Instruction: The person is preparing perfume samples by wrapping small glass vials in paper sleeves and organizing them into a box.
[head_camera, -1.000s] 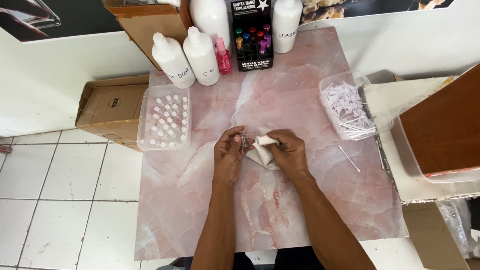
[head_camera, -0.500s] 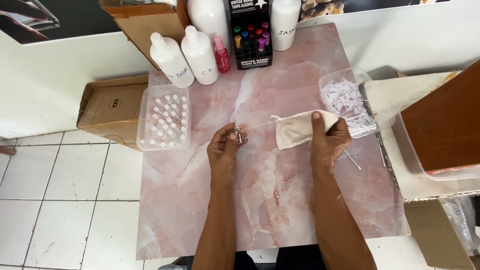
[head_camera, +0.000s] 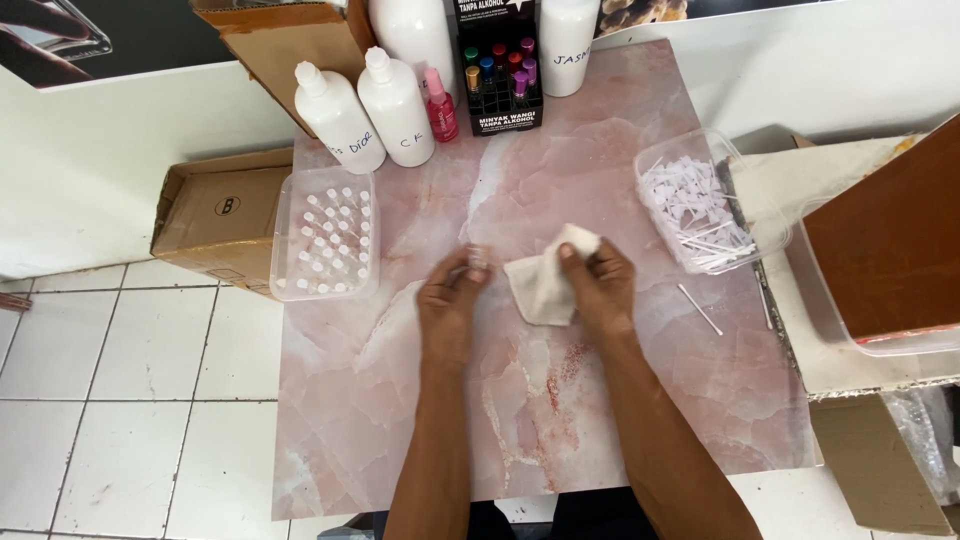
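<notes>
Tabletop: pink marbled tabletop (head_camera: 640, 420) over white floor tiles was what I saw, with cardboard boxes (head_camera: 215, 215) to the left and a brown panel at the right edge.
Back row: two white bottles (head_camera: 365, 110) with handwritten labels, a small pink bottle (head_camera: 441, 105) and a black rack of coloured vials (head_camera: 497, 62) stood along the far edge.
Trays: a clear tray of white-capped vials (head_camera: 327, 245) lay left of my hands; a clear tub of white sticks (head_camera: 700, 210) lay to the right, with one loose stick (head_camera: 700, 310) just beside my right wrist.
Right hand: my right hand (head_camera: 598, 285) had its fingers clamped on a cream cloth (head_camera: 545, 285), held just above the middle of the tabletop.
Left hand: my left hand (head_camera: 450, 300) pinched something small and clear (head_camera: 477, 258), likely a glass vial, fingers together on it; it was too small to be sure.
Cloth look: soft, crumpled, folded over itself, one corner hanging down toward the marble.
Risk: I judged that the tiny clear piece could slip from so light a pinch and roll off the smooth surface, or that a loose cloth corner could sweep the stray stick away.
</notes>
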